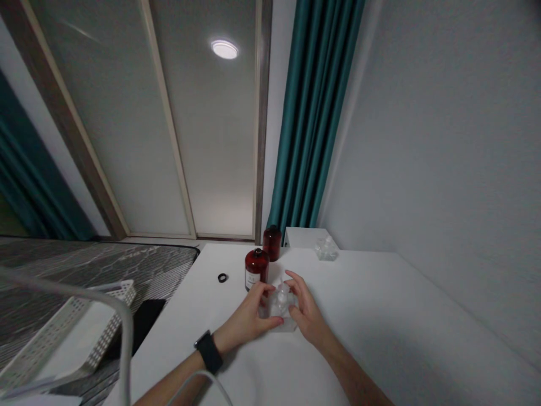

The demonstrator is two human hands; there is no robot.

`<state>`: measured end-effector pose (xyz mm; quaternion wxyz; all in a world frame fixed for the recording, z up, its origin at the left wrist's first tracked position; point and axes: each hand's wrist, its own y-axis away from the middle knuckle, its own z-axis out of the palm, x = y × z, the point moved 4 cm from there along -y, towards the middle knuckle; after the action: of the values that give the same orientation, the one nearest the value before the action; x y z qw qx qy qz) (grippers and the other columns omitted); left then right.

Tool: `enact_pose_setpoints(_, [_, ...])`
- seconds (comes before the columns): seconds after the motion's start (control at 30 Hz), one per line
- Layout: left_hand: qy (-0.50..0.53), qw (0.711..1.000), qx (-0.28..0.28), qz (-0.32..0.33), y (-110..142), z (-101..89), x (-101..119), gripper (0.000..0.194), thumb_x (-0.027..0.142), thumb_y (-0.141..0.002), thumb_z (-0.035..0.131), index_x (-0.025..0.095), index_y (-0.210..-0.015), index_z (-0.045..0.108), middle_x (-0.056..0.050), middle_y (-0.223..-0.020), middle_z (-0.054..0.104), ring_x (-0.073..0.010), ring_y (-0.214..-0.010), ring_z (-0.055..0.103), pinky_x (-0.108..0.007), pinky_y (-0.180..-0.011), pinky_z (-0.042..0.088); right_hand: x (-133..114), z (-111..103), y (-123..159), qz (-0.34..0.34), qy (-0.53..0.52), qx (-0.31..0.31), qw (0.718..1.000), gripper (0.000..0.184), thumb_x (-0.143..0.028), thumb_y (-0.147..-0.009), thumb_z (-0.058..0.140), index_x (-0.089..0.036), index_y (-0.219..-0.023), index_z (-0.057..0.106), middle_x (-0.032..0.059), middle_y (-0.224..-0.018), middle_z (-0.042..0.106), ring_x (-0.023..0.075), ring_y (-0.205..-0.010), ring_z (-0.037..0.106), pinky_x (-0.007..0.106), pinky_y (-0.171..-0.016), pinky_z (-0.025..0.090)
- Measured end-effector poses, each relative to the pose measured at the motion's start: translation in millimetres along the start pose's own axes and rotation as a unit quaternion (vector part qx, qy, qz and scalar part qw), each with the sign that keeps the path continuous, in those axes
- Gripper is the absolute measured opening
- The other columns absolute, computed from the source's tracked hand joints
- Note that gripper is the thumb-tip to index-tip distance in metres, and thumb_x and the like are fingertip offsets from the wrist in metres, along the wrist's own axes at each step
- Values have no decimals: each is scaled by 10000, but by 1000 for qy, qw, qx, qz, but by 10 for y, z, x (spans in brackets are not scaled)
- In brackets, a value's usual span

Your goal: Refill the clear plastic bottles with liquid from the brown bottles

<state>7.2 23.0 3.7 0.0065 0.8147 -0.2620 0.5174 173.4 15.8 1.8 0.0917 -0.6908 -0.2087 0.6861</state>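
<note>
My left hand (253, 313), on the arm with a dark watch, curls its thumb and fingers around the left side of a clear plastic object (281, 301). My right hand (305, 310) closes on its right side, with the index finger raised near its narrower top. The clear object is low and see-through; its exact kind cannot be made out. Just behind my left hand stands a dark red-brown bottle (257, 264) with a white label, its neck uncapped or dark-topped. Farther back is a second dark red-brown bottle (272, 243).
A black ring (222, 277) lies on the white table (190, 316) at the left. Toward the back are a white box (306, 237) and another clear plastic item (326, 248). A white perforated basket (51, 344) sits below the table's left edge. A pale cable (125, 344) crosses the near left.
</note>
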Motion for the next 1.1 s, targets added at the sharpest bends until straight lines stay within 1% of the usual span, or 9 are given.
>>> enact_pose_setpoints(0.07, [3, 1000, -2, -2, -5, 1, 14, 511, 198, -723, 776, 199, -1169, 528, -74, -1135, 575, -254, -1037, 561, -359, -859, 470, 6, -31, 0, -26, 23, 37, 999, 630, -146, -752, 507, -257, -1367, 431, 20, -970, 560, 206, -964, 566, 371, -949, 429])
enact_pose_setpoints(0.13, [5, 1000, -4, 0, -10, 3, 13, 511, 198, -722, 778, 197, -1166, 526, -74, -1138, 571, -252, -1046, 557, -356, -864, 467, 12, -48, 1, -36, 31, 47, 998, 591, -158, -792, 494, -256, -1369, 416, 7, -916, 547, 199, -906, 567, 374, -934, 431])
enact_pose_setpoints(0.33, [5, 1000, -4, 7, -9, 17, -33, 514, 215, -735, 767, 199, -1184, 517, -80, -1153, 564, -247, -1037, 551, -361, -862, 474, 48, 39, 29, 4, 42, -16, 999, 617, -190, -838, 490, -253, -1433, 340, 55, -1094, 602, 231, -1058, 580, 399, -962, 430])
enact_pose_setpoints(0.47, [4, 1000, 0, 14, -4, 19, -23, 508, 225, -739, 754, 195, -1190, 521, -84, -1150, 562, -244, -1023, 552, -352, -840, 481, 40, 71, 45, 8, 111, 12, 994, 646, -189, -801, 568, -249, -1419, 392, 52, -1144, 562, 231, -1105, 541, 426, -1045, 377])
enact_pose_setpoints(0.67, [10, 1000, -4, 12, -8, 19, 3, 500, 218, -748, 743, 197, -1190, 511, -88, -1150, 549, -248, -1037, 543, -352, -831, 487, 19, 69, 29, 23, 119, 33, 992, 725, -173, -770, 618, -248, -1444, 359, 22, -1021, 549, 209, -996, 557, 404, -988, 419])
enact_pose_setpoints(0.73, [12, 1000, -5, 7, -7, 20, -10, 509, 211, -741, 753, 197, -1189, 511, -87, -1153, 549, -248, -1037, 543, -356, -836, 489, 22, 55, 21, 11, 113, 28, 993, 707, -160, -785, 591, -256, -1444, 354, 23, -1014, 569, 204, -974, 567, 402, -984, 414])
enact_pose_setpoints(0.83, [7, 1000, -7, 7, -3, 19, -28, 524, 205, -743, 760, 201, -1203, 509, -81, -1167, 548, -240, -1029, 545, -361, -850, 486, 58, 21, 10, -1, 89, 14, 996, 696, -102, -779, 500, -269, -1440, 361, 39, -1081, 605, 203, -1025, 578, 385, -984, 411])
enact_pose_setpoints(1.0, [0, 1000, -10, -1, -1, 12, -23, 523, 201, -742, 767, 194, -1200, 514, -82, -1162, 554, -244, -1041, 547, -357, -856, 474, 92, -63, -11, 2, 81, 54, 995, 710, -51, -681, 433, -259, -1359, 462, 17, -985, 586, 187, -973, 581, 357, -973, 415])
enact_pose_setpoints(1.1, [0, 1000, -11, -1, 0, 8, -15, 523, 197, -745, 766, 193, -1202, 513, -85, -1161, 556, -246, -1044, 549, -359, -857, 472, 52, -28, -4, 15, 49, 28, 998, 759, -53, -663, 440, -256, -1394, 418, 25, -1016, 612, 195, -988, 593, 359, -957, 435])
